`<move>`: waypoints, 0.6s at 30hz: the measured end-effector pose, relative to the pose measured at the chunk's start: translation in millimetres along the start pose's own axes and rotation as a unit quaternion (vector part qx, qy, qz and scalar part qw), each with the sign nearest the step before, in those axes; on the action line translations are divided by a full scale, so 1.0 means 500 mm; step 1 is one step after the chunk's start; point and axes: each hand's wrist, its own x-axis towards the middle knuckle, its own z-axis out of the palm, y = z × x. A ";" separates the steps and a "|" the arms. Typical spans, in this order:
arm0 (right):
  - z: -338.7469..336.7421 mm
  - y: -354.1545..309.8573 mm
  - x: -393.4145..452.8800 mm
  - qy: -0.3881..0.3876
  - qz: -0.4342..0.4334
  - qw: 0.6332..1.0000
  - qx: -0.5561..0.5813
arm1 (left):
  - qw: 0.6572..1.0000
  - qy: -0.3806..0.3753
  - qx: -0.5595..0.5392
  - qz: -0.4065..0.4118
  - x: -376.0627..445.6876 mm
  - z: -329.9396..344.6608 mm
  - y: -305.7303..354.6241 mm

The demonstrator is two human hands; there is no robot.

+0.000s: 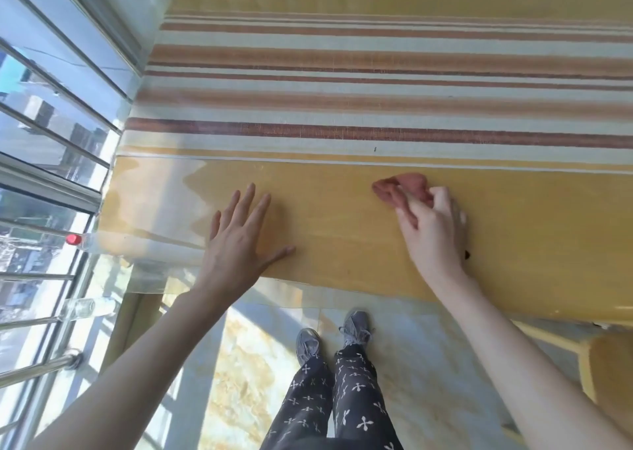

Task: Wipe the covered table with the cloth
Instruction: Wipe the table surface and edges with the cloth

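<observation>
Over at nine o'clock, a clear bottle with a red cap (73,239) lies by the window rail (37,369), just off the worktop's (342,237) corner. The left hand (239,240) lies flat on the yellow worktop, fingers spread wide and straight, grip holding nothing. Across at three o'clock from it, well apart, the right hand (433,230) has its fingers curled round the pink cloth (400,189), bunched and touching the surface. The striped runner (376,83) crosses at twelve o'clock under the clear cover. Down at six o'clock, grey shoes (356,328) stand on the tiled floor (428,364).
</observation>
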 end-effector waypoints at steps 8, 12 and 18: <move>0.037 -0.128 -0.101 0.005 -0.006 1.000 0.018 | 0.999 -0.004 -0.009 -0.047 -0.051 0.018 -0.046; 0.040 -0.173 -0.163 -0.064 -0.142 0.987 0.026 | 0.999 0.010 -0.020 -0.033 -0.060 0.017 -0.061; 0.041 -0.132 -0.089 -0.088 -0.198 0.975 0.040 | 0.970 0.088 -0.032 -0.226 -0.083 -0.015 -0.139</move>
